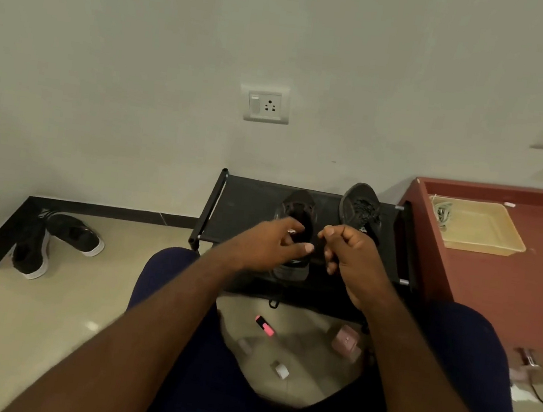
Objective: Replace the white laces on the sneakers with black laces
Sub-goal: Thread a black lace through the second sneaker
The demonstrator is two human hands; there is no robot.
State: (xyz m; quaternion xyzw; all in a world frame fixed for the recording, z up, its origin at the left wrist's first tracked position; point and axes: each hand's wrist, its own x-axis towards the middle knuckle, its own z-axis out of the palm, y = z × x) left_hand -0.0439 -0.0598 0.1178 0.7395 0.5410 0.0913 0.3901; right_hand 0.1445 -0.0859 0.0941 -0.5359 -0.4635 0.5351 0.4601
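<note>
Black mesh shoe rack (245, 209) on beige tiled floor (42, 314), white wall (145, 51) behind. Left hand (267, 250) grip loose; right hand (356, 262) grip curled, contents unclear.

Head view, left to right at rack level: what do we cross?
Pair of black sneakers on the floor → left hand → right hand → beige tray on the red cabinet. Rack and its two sneakers left out: they overlap the hands.

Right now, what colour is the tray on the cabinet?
The tray is pale yellow, seen best in the head view.
</note>
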